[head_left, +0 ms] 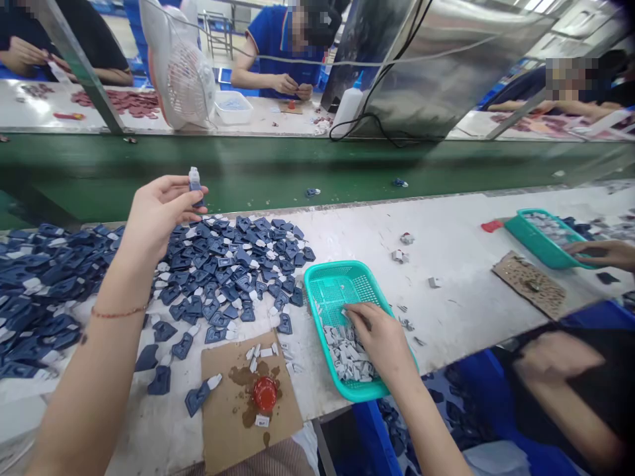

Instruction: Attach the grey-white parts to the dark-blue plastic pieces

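Observation:
Raised above the far edge of the table, my left hand [166, 205] pinches a small blue plastic part with a whitish clip [195, 182] on its upper end. Under it spreads a pile of dark blue plastic parts [238, 258], many with whitish pieces attached. My right hand [374, 330] reaches into a teal basket [367, 274] of small light-grey clips [347, 354]. Thumb and fingertips are closed on what looks like one light-grey clip [344, 311]. Between my arms lies a stained cardboard sheet [223, 443] with a red cap [265, 395] and several whitish pieces.
A green conveyor belt [248, 158] runs behind the table, with two blue parts on it. At right, a co-worker's hand [602, 253] touches another teal basket [526, 231]. Across the belt are a white fan [183, 79], a white bottle [348, 106] and other people working.

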The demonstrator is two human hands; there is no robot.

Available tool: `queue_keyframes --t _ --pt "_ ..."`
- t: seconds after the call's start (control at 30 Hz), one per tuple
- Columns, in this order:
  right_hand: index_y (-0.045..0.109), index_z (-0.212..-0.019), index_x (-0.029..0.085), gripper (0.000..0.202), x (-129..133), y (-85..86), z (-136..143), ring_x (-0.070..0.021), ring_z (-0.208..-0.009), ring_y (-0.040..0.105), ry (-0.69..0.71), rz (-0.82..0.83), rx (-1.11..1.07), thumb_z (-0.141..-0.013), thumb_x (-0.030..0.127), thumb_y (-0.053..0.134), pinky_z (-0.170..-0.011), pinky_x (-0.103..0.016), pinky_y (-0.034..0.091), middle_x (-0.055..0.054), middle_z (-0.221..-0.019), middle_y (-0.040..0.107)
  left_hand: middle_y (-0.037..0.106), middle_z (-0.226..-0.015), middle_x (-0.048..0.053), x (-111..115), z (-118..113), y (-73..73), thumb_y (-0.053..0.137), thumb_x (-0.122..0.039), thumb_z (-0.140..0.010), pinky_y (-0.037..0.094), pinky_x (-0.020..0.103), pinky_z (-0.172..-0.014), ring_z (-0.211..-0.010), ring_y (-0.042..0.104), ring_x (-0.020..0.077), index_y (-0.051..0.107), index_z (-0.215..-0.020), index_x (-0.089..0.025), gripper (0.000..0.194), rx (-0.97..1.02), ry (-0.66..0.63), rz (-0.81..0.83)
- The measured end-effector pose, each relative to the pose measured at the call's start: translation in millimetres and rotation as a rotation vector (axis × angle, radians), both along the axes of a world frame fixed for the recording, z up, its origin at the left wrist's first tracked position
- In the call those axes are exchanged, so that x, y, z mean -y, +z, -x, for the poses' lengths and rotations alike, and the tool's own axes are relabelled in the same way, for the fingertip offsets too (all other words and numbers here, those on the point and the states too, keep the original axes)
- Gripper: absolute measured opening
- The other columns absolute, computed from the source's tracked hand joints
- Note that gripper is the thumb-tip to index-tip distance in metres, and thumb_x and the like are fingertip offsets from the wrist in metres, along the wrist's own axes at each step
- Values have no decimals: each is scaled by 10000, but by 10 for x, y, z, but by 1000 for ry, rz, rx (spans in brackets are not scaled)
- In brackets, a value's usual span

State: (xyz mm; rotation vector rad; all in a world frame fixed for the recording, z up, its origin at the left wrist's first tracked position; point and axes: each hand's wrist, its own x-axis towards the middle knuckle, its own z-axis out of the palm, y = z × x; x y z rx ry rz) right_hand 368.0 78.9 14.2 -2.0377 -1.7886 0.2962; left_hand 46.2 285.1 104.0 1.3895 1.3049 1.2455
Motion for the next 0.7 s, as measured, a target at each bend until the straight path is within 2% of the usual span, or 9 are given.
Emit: queue_keyframes --t 0.1,0.17,0.27,0.37,0.47,0.57,0.63,0.7 --pt "678 -915 186 230 16 8 16 -243 -804 690 7 -9 10 -895 294 477 -748 -381 545 -105 -918 720 718 -991 54 473 79 29 709 -243 -713 588 315 -690 -703 684 164 674 -955 -192 249 138 -37 101" --pt "678 -874 190 222 10 -8 11 -231 -754 687 14 -7 16 -886 298 485 -717 -368 547 -98 -878 716 713 -1038 55 774 139 -40 697 -283 -725 598 322 -715 -737 700 182 679 -971 -220 255 183 -61 198" --pt "670 -817 181 224 -21 -20 3 -231 -709 675 17 -5 28 -871 301 490 -703 -376 541 -101 -823 707 703 -1084 56 1232 229 -259 684 -367 -738 610 333 -736 -776 715 205 668 -991 -251 279 283 -113 378" --pt "660 -825 170 218 -8 67 105 -243 -723 664 16 -20 35 -862 313 500 -713 -394 534 -111 -822 695 697 -1073 45 1690 300 -543 741 -392 -698 615 327 -732 -818 719 222 650 -993 -272 332 357 -143 538" --pt "649 -881 192 177 113 267 426 -224 -771 654 73 -33 -10 -880 310 517 -726 -360 532 -90 -871 685 698 -1001 32 2089 327 -792 768 -397 -685 611 309 -699 -802 714 218 651 -927 -267 299 388 -150 619" --pt "631 -909 214 126 301 435 881 -206 -798 649 276 39 -138 -908 247 510 -708 -324 534 -71 -880 675 707 -966 34 2361 311 -942 754 -408 -706 605 318 -700 -826 704 226 650 -920 -266 276 391 -144 633" --pt "616 -916 215 122 410 457 1145 -207 -840 648 389 75 -180 -907 184 498 -722 -324 540 -69 -896 666 717 -956 40 2468 290 -987 742 -417 -713 598 343 -730 -846 701 241 641 -935 -273 283 383 -137 629" --pt "606 -919 210 136 480 415 1319 -212 -864 645 443 91 -170 -894 131 499 -734 -337 547 -67 -903 657 726 -900 41 2530 268 -1006 725 -421 -727 583 363 -769 -840 701 246 631 -929 -281 263 376 -152 627"
